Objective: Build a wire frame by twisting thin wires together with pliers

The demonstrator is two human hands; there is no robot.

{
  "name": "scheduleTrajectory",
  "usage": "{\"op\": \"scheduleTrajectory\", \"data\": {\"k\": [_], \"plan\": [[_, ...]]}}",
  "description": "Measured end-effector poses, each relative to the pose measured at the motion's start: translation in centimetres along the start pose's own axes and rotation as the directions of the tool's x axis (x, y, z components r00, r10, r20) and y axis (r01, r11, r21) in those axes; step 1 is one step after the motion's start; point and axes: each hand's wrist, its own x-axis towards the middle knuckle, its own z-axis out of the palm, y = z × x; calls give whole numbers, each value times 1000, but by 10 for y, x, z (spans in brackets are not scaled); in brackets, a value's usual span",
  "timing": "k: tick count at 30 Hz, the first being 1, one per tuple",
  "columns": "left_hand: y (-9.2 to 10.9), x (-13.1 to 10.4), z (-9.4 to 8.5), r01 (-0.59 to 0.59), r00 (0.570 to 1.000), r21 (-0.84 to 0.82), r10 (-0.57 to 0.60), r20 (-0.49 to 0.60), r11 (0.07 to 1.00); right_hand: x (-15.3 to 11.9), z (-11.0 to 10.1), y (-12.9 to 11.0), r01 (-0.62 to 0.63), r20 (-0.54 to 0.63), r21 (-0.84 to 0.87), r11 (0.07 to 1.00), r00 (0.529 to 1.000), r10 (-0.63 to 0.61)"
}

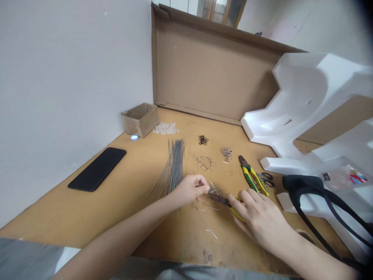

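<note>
My right hand (256, 214) is closed round the yellow handles of needle-nose pliers (220, 199), whose dark jaws point left. Just left of the jaw tips, my left hand (190, 189) is pinched at the fingertips, seemingly on a thin wire that is too fine to make out clearly. Beneath my left wrist and beyond it lies a bundle of straight grey wires (176, 163). Cut wire pieces (215, 188) are scattered on the table around the pliers' jaws. Beyond my hands sits a loose ring of bent wire bits (204, 163).
Yellow-green pliers (252, 175) and scissors (266, 179) lie right. Farther back are black rings (203, 140), a small wire heap (226, 151), clear beads (166, 128) and a cardboard box (141, 119). A black phone (97, 169) lies left; white foam (303, 93) stands right.
</note>
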Motion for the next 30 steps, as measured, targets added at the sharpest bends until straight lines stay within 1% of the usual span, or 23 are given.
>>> {"op": "scheduleTrajectory", "data": {"k": [8, 14, 17, 22, 27, 30], "plan": [[-11, 5, -1, 2, 1000, -102, -1, 17, 995, 1, 3, 0, -2, -28, 9, 1000, 1000, 2], [-4, 2, 0, -4, 1000, -136, 6, 15, 991, 0, 3, 1, -5, -24, -1, 1000, 1000, 5], [-2, 2, -2, 15, 999, -162, -10, 36, 987, -2, 2, 1, 32, -42, -49, 998, 999, -34], [-7, 5, -5, 67, 994, -235, -44, 103, 970, -4, 1, 3, 101, -44, -135, 986, 993, -108], [-10, 6, -7, 77, 989, -297, -35, 146, 952, -2, -2, 5, 172, -17, -181, 968, 984, -178], [-9, 5, -7, 83, 987, -311, -35, 159, 947, -1, -4, 6, 188, -30, -193, 963, 980, -197]]}}
